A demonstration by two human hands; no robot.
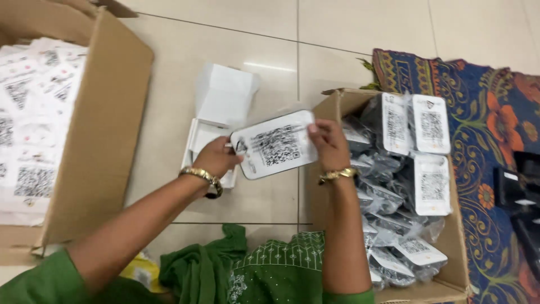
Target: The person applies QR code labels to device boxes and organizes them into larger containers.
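From the head camera, looking down at a tiled floor (236, 34), both hands hold one white card (274, 144) printed with a square black code pattern, raised just above the floor between two cardboard boxes. The left hand (216, 157) is closed on the card's left edge, fingers curled round it; the right hand (329, 143) pinches the card's right edge between thumb and fingers. Each wrist carries a gold bangle, and the sleeves are green. Right of the card, touching the right forearm's side, stands an open cardboard box (332, 107) filled with dark items sealed in clear plastic bags (382, 197), piled loosely; several of them show white code cards (430, 124) like the one held, some upright toward the far end, some lying flat nearer. At the far left a larger open cardboard box (104, 129) holds a dense layer of white printed sheets (34, 112) bearing the same sort of code squares, stacked up to near its rim. Between the boxes, just behind the left hand, lies an open small white carton (222, 98) with its lid flap raised; what it contains cannot be made out. On the right a patterned blue and orange rug (484, 101) lies under the right-hand box.
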